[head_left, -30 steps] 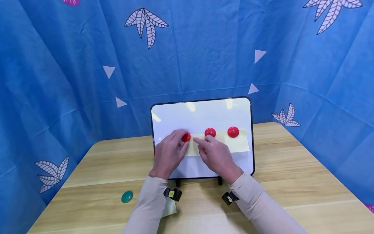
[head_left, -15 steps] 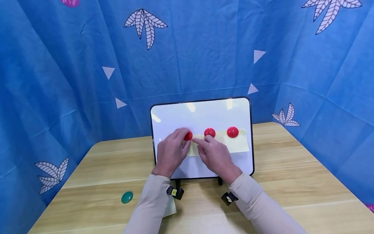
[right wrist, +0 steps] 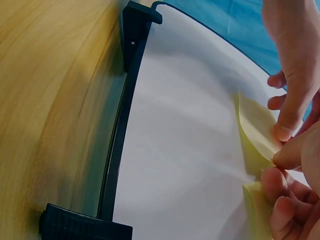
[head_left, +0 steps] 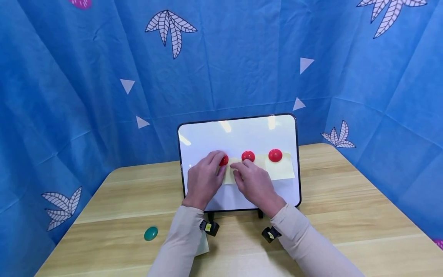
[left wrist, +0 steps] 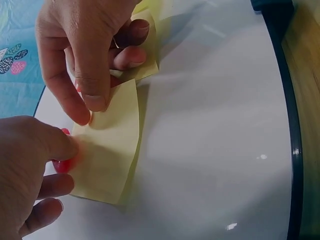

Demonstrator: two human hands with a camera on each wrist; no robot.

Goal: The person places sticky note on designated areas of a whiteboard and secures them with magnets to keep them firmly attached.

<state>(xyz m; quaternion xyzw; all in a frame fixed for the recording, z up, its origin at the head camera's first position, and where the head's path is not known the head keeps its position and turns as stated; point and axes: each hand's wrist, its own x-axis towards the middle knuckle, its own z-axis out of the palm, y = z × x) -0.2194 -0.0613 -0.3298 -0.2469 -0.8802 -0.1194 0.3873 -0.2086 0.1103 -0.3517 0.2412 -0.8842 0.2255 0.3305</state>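
My left hand (head_left: 204, 179) grips a round red magnet (head_left: 224, 160) at the top of a pale yellow sticky note (head_left: 230, 176) on the small whiteboard (head_left: 207, 138). In the left wrist view, part of that magnet shows red beside the fingers. Beside it, my right hand (head_left: 256, 184) touches the upper part of the same note with the index finger and thumb close together; whether they pinch it is unclear. The note's lower edge (right wrist: 255, 120) curls off the board. A second red magnet (head_left: 247, 155) sits just above the right hand, partly covered. A third (head_left: 275, 155) holds another note (head_left: 283, 173).
The whiteboard stands tilted on black feet (head_left: 260, 214) on a wooden table (head_left: 346, 215). A green magnet (head_left: 150, 233) lies at the left, and a pale paper (head_left: 203, 247) is half under my left forearm. A blue patterned cloth (head_left: 235, 77) hangs behind.
My left hand has moved slightly right, bringing the red magnet over the note's top. My right index finger has bent a little; the right hand otherwise stays in place.
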